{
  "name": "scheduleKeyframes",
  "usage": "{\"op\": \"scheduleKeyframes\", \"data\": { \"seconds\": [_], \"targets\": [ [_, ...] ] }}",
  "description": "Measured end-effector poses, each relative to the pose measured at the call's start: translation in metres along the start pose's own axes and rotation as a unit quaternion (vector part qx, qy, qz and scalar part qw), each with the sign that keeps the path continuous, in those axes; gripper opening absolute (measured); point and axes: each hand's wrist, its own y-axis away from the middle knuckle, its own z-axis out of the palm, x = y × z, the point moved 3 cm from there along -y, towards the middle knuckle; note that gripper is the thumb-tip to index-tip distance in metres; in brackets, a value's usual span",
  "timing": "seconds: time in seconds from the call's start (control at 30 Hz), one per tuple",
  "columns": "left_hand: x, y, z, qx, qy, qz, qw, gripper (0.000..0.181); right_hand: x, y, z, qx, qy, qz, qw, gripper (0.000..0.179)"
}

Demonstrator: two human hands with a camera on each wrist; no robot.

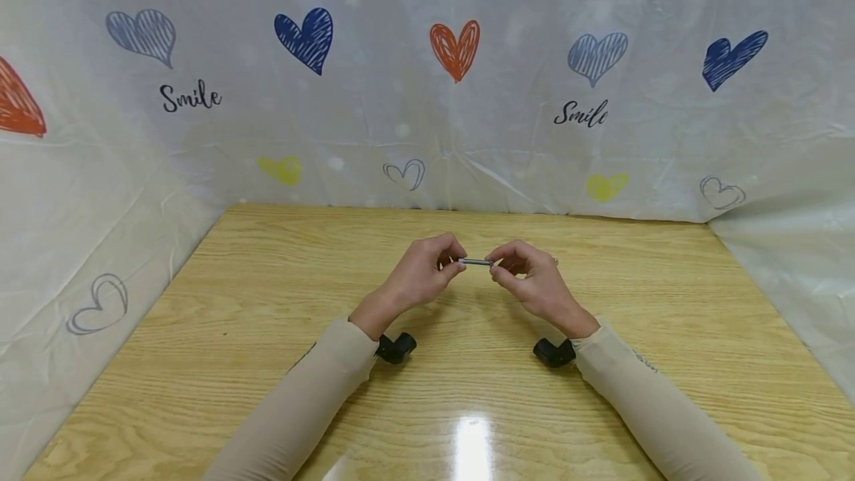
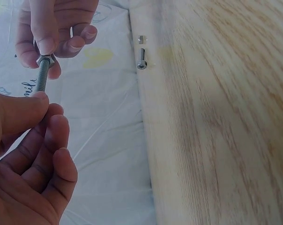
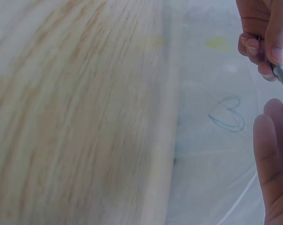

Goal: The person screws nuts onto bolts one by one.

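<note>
Above the wooden table, both hands meet at a threaded metal bolt held level between them. My left hand pinches one end between thumb and fingers. At the other end, my right hand pinches a hex nut sitting around the thread. From the left wrist view, the nut shows just under the right thumb tip, with the bare thread running down to the left fingers. In the right wrist view, the bolt's left end shows by the left thumb, while much of the right hand is cut off.
On the table, a socket-head bolt and a small nut lie close together in the left wrist view. A white curtain printed with hearts hangs at the back and sides. Black wrist cameras are worn on both wrists.
</note>
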Motion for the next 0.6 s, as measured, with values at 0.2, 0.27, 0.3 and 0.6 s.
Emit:
{"op": "scheduleKeyframes", "data": {
  "seconds": [0.2,0.27,0.3,0.6],
  "targets": [
    [0.001,0.001,-0.001,-0.009,-0.01,-0.011,0.9999,0.004,0.001,0.0,0.001,-0.001,-0.01,0.014,0.9999,0.016],
    [0.002,0.001,-0.002,-0.013,-0.013,-0.015,0.9997,0.003,0.002,0.0,0.001,-0.001,-0.013,0.016,0.9998,0.016],
    [0.002,0.001,-0.003,-0.015,-0.014,-0.017,0.9997,0.004,0.006,0.0,0.001,-0.001,-0.012,0.016,0.9998,0.016],
    [0.002,0.0,-0.002,-0.031,-0.025,-0.021,0.999,0.007,0.037,0.0,0.003,0.007,-0.014,0.006,0.9999,0.016]
  ]
}}
